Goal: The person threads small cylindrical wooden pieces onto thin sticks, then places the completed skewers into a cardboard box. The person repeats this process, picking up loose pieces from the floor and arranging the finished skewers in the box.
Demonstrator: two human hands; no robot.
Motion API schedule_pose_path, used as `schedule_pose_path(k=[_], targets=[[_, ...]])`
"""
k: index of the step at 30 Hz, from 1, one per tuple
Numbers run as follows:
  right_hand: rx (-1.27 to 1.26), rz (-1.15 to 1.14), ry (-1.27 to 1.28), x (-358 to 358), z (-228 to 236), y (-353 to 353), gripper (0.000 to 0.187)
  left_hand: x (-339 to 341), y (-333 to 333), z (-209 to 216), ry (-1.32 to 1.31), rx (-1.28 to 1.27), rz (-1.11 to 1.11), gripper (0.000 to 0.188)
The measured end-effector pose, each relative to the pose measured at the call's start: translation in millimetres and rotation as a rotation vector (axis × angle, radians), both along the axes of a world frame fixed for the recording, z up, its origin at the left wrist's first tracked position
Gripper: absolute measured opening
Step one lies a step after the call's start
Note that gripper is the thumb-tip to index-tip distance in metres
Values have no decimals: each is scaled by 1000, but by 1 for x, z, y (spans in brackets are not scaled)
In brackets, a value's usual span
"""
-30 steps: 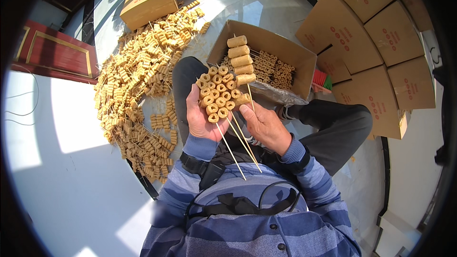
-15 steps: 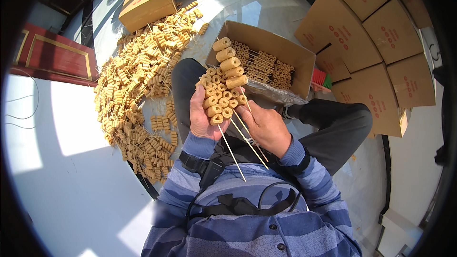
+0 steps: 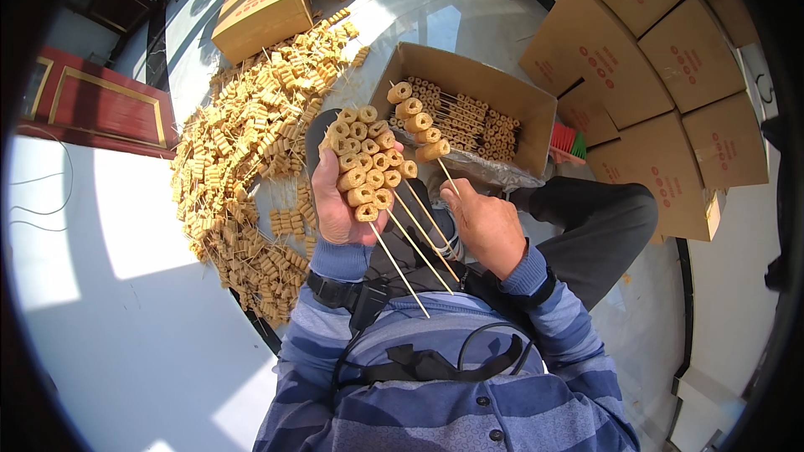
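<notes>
My left hand [image 3: 337,201] is closed around a bunch of skewers [image 3: 368,159], each threaded with golden-brown hollow rolls. Their bare stick ends point down toward my lap. In my right hand [image 3: 488,226] is a single skewer [image 3: 421,123], pinched by its bare stick, with several rolls along its upper part. This skewer is tilted up and left, apart from the bunch, in front of the open cardboard box [image 3: 469,75]. Rows of skewered rolls [image 3: 477,121] lie inside that box, which has a clear plastic liner at its near edge.
A large heap of skewered rolls [image 3: 243,142] covers the floor on my left. Closed cardboard boxes [image 3: 261,18] stand behind it, and more boxes [image 3: 620,59] are stacked at right. A red and green bristled thing [image 3: 569,141] sits beside the open box. My bent legs [image 3: 586,222] flank my hands.
My right hand has moved right, drawing one skewer away from the bunch. My left hand has shifted slightly left with the remaining skewers.
</notes>
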State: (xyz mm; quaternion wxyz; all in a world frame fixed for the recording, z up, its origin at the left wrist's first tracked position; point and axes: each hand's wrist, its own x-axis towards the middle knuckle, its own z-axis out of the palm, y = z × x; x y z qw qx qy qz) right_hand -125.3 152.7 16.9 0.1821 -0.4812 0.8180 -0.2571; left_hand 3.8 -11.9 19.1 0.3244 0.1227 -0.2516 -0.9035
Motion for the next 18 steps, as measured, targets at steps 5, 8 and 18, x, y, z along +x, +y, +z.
schedule_pose_path(k=[5, 8, 18], targets=[[-49, 148, -140, 5, 2, 3, 22, 0, 1, -9, -9, 28, -5, 70], [-57, 214, -246, 3, 2, 4, 25, -1, 2, -12, 23, 26, -8, 74], [20, 295, -375, 3, -5, 8, 32, -4, 5, -12, 61, 48, -184, 94]])
